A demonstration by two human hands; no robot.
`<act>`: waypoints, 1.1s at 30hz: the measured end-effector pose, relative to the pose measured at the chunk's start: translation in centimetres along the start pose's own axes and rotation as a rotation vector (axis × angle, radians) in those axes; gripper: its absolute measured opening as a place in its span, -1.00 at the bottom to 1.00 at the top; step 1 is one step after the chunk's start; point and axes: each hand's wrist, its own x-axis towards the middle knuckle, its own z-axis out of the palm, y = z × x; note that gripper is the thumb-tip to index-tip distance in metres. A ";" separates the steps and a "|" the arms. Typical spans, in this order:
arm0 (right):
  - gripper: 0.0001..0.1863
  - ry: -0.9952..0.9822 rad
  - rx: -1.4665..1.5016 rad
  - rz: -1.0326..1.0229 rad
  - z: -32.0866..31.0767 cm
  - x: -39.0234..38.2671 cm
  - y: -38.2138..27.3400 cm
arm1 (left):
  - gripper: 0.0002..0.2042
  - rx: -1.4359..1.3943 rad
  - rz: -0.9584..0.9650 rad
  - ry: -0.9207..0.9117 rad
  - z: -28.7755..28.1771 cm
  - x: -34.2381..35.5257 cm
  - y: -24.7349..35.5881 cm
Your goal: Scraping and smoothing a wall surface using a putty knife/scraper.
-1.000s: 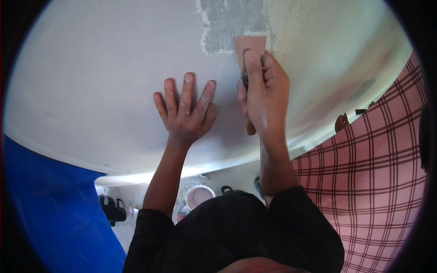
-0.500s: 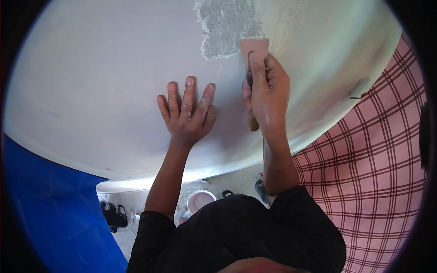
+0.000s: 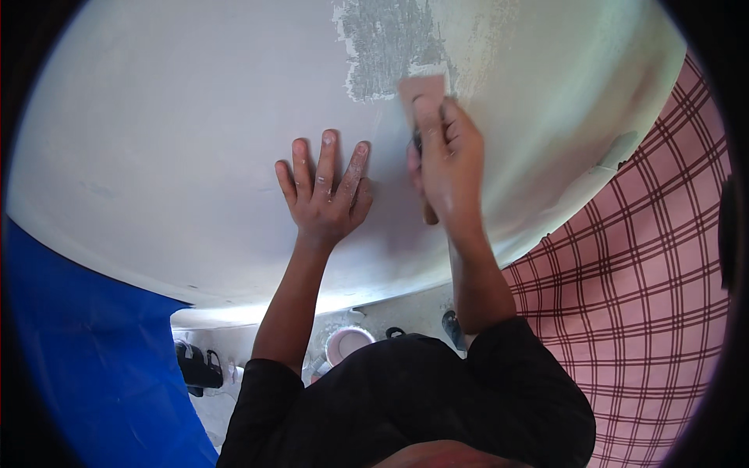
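Note:
A large, pale, smoothly curved panel [image 3: 172,148] spreads out in front of me. My left hand [image 3: 328,187] rests flat on it with fingers spread, their skin flecked with white. In my right hand [image 3: 452,160] is a scraper [image 3: 424,87], its wide pinkish blade pointing away from me and its handle coming out below the fist. The blade lies at the lower right of a rough grey patch [image 3: 390,47] with ragged white edges. Just beyond the blade shows a whitish smear. Whether the blade touches the panel I cannot tell.
Blue sheeting [image 3: 94,351] hangs at the left, and pink checked cloth [image 3: 624,296] covers the right side. On the floor below the panel's near edge stand a whitish round bucket [image 3: 349,343] and a black object [image 3: 199,368]. A dark grey mark [image 3: 616,152] lies near the panel's right edge.
My right hand and the scraper have moved slightly left and toward me, and a whitish smear now shows at the grey patch's lower right edge. My left hand stays spread on the panel.

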 end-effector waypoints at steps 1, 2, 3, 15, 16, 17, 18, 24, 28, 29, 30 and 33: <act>-0.64 0.028 0.027 0.008 -0.3 0.2 -0.6 | -0.52 0.001 0.004 0.002 0.0 0.1 0.0; -0.64 0.030 0.031 0.006 -0.5 0.2 -0.7 | -0.53 0.009 0.034 0.001 0.1 0.3 0.1; -0.66 0.016 0.061 0.014 -0.5 0.2 -0.5 | -0.54 0.026 0.062 -0.004 0.0 0.2 0.0; -0.61 -0.034 0.256 -0.073 -3.2 -2.7 3.1 | -0.56 -1.200 -0.472 -0.326 -3.9 1.9 3.9; -0.61 -0.035 0.254 -0.069 -3.2 -2.4 3.4 | -0.56 -1.200 -0.477 -0.328 -3.8 2.9 5.0; -0.63 -0.026 0.169 -0.186 -2.9 -2.1 3.8 | -0.54 -1.356 -0.585 -0.376 -3.6 4.0 6.3; -0.48 -0.012 0.085 -0.306 -2.4 -1.5 4.1 | -0.52 -1.513 -0.687 -0.426 -3.2 5.0 6.8; -0.46 -0.128 0.173 -0.258 -1.0 -0.9 5.3 | -0.59 -1.599 -0.989 -0.452 -1.9 7.4 6.3; -0.68 -0.230 0.324 -0.202 -0.2 -1.0 4.3 | -0.67 -1.484 -1.159 -0.414 -2.7 8.8 5.3; -0.71 -0.219 0.394 -0.141 -0.3 -1.0 4.2 | -0.67 -1.470 -1.209 -0.416 -3.1 9.2 5.3; -0.77 -0.226 0.423 -0.160 -0.4 -0.6 4.8 | -0.66 -1.479 -1.236 -0.389 -3.2 9.6 5.2; -0.78 -0.303 0.337 -0.063 -0.3 -0.4 5.1 | -0.66 -1.330 -1.218 -0.357 -2.6 9.3 5.4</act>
